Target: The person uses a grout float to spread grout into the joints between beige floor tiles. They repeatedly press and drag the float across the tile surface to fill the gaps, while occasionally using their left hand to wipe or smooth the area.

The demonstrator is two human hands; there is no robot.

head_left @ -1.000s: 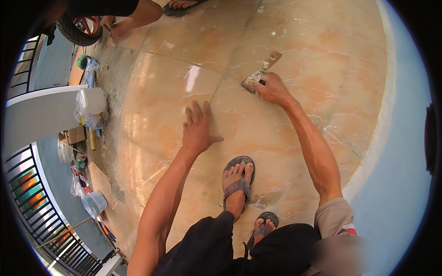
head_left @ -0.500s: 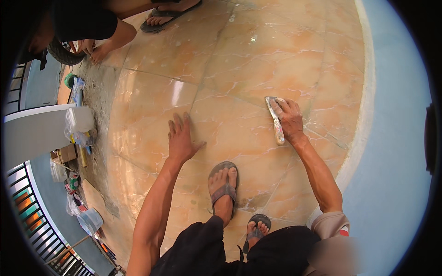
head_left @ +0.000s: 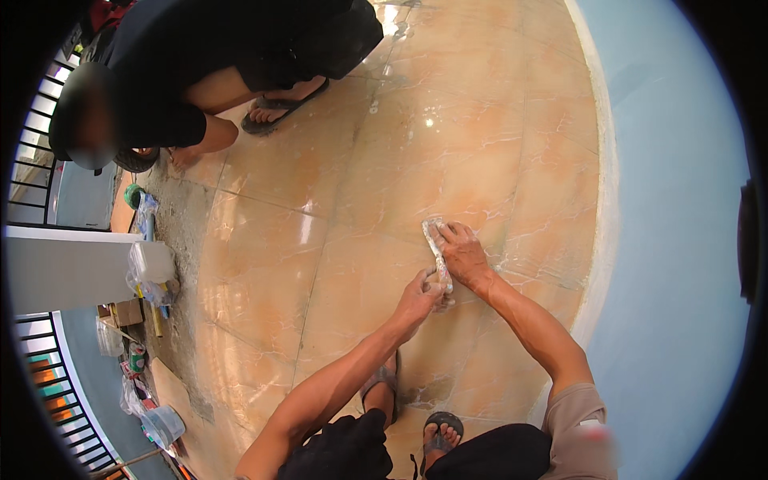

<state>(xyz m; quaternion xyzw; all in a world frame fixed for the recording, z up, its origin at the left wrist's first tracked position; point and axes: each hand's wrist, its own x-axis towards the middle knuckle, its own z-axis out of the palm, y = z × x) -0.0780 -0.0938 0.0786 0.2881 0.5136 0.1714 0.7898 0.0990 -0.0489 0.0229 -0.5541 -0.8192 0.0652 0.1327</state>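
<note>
- My right hand (head_left: 464,254) is hiding part of the blade end of a putty knife (head_left: 441,260), and its thumb is staying out of my sight behind the fingers.
- My left hand (head_left: 420,300) is covering the lower end of the handle, so I am not seeing where the handle finishes.
- Pale smears are coating the tool and making the blade's outline hard to read; whether it is touching the tiled floor (head_left: 400,176), I cannot tell.
- My left forearm is crossing in front of my left sandal (head_left: 384,388), which is showing only in part, while my right sandal (head_left: 442,432) is showing its toe end below.
- A co-worker in dark clothes (head_left: 240,48) is being cut off by the top edge, and that person's body is hiding most of a wheel (head_left: 138,160).
- My left arm is slanting up and rightward from the lower edge, its fingers curling around the handle.
- My right arm is reaching up and leftward out of a beige sleeve (head_left: 572,416), elbow bending, knuckles up, fingers closing over the blade end.
- The putty knife is lying between my two hands, both gripping it: blade end farther from me under the right fingers, handle running back toward me into the left.
- The tool is sitting well apart from the blue wall (head_left: 680,240) on my right.
</note>
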